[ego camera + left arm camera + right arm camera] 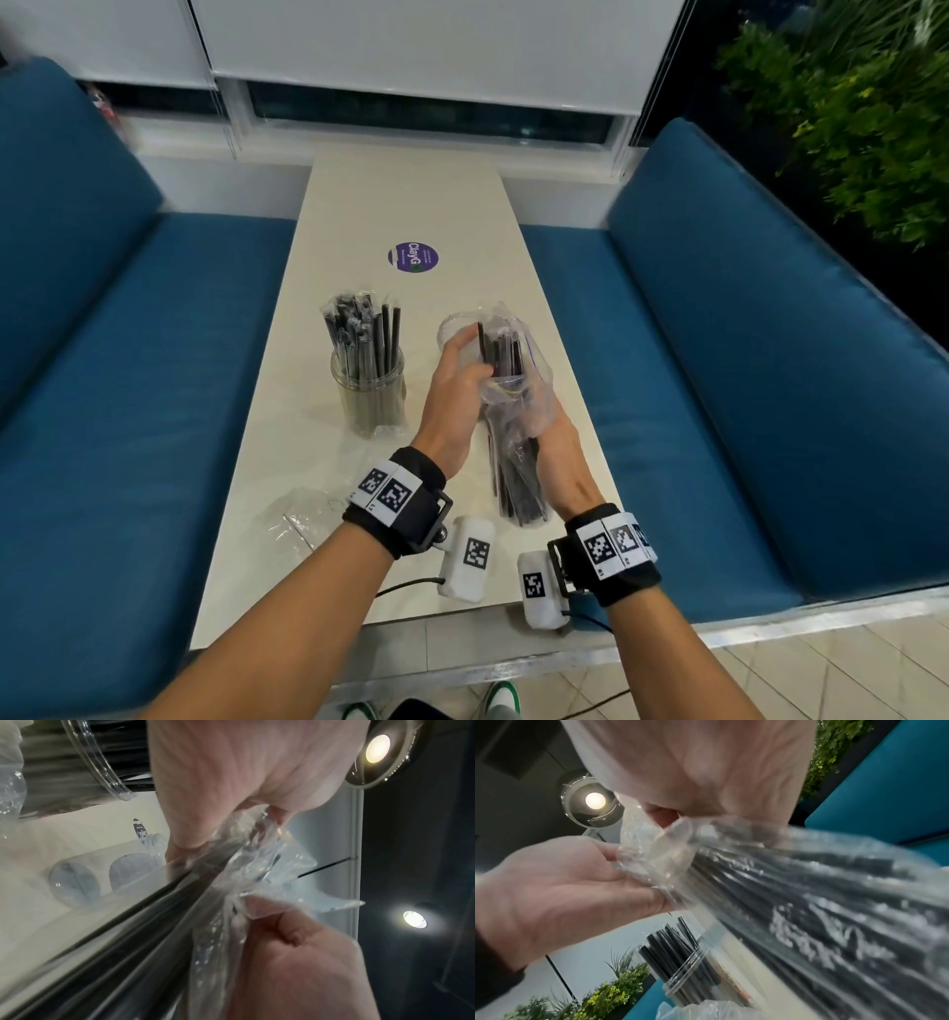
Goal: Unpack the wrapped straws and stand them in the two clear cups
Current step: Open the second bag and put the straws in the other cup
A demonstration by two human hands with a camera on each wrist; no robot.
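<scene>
Both hands hold a clear plastic bag of black straws [516, 478] tilted over the table. My left hand [475, 360] pinches the crumpled plastic at the bag's upper, open end, where straw tips [495, 344] stick out. My right hand [542, 429] grips the bag round its middle; its lower end hangs near the table. In the left wrist view the left hand's fingers [187, 833] pinch the bag's plastic [259, 862]. One clear cup [368, 395] stands full of black straws, some still in film. The second clear cup [452, 329] stands just behind my left hand and looks empty.
An empty clear wrapper [303, 514] lies on the white table [411, 205] near its front left. A purple round sticker [413, 257] is on the tabletop farther back. Blue bench cushions [154, 334] flank the table on both sides.
</scene>
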